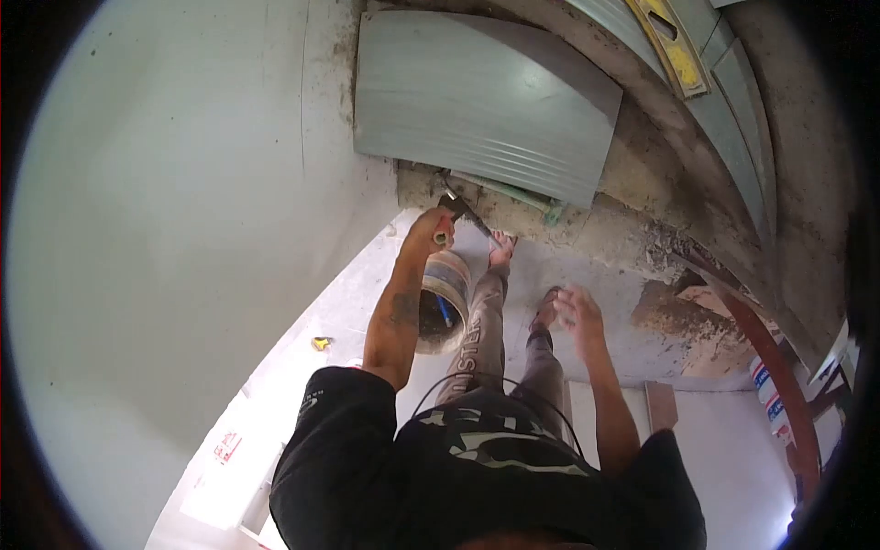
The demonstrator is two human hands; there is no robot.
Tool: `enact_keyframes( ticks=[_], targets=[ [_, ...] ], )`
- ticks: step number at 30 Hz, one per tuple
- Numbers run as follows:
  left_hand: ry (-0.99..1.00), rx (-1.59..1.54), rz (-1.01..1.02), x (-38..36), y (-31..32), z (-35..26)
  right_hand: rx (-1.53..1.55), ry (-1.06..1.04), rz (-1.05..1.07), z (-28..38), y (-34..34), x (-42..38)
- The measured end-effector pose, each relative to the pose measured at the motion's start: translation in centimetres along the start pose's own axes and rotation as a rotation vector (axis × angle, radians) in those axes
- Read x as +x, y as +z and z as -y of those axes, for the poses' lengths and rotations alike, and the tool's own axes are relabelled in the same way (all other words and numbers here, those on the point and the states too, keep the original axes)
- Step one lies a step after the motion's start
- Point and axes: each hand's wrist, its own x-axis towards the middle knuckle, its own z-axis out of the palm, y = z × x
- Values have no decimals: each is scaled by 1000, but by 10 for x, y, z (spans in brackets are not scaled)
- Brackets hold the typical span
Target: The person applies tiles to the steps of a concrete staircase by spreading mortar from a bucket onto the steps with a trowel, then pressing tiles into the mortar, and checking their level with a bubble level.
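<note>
My left hand (435,231) is closed around a tool with a round, reddish-and-yellowish handle end; a dark, flat part (451,204) shows beyond the fingers, perhaps a trowel blade. Right beside it lies a hammer (475,220) with a metal head and dark handle, on the step edge near my foot. Above this hand is a large grey-green tile (486,101) with ribbed lines along its lower edge. My right hand (577,316) hangs in the air over the floor, holding nothing, its fingers apart and slightly blurred.
A bucket (445,344) with a blue-handled item inside stands by my leg. A yellow spirit level (674,46) rests on the upper tiles. Rough mortar (660,252) edges the step. A yellow object (321,344) lies on the floor; a wall (202,183) rises at left.
</note>
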Motion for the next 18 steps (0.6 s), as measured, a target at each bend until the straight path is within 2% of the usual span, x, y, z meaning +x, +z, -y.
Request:
enact_keyframes(
  ticks=[3, 5, 7, 8, 9, 10, 11, 12, 14, 16, 17, 18],
  targets=[
    [-32, 115, 7, 2, -12, 3, 18, -129, 24, 30, 10, 29],
    [156, 331, 50, 2, -36, 26, 34, -173, 9, 34, 10, 27],
    [202, 612, -75, -17, -56, 58, -607, -630, -140, 48, 9, 44],
    [32, 790, -110, -83, -32, 42, -590, -659, -128, 68, 18, 50],
    [116, 812, 95, -130, -32, 38, -790, -863, -270, 94, 29, 49],
    [131, 299, 102, -161, -34, 52, -988, -1060, -437, 116, 36, 54],
    [130, 431, 14, -199, -25, 38, -1009, -1109, -429, 133, 42, 77],
    [153, 449, 15, -221, -17, 17, -1033, -1124, -449, 157, 55, 92],
    [558, 909, -61, -252, -13, -13, -1040, -1148, -462, 204, 86, 115],
    [1119, 1513, -372, -243, -14, -68, -1137, -827, -383, 240, 118, 126],
    [931, 1711, -519, -257, 16, -123, -1115, -843, -378, 250, 134, 129],
    [718, 1900, -670, -271, 49, -182, -1186, -678, -377, 260, 149, 133]
  ],
)
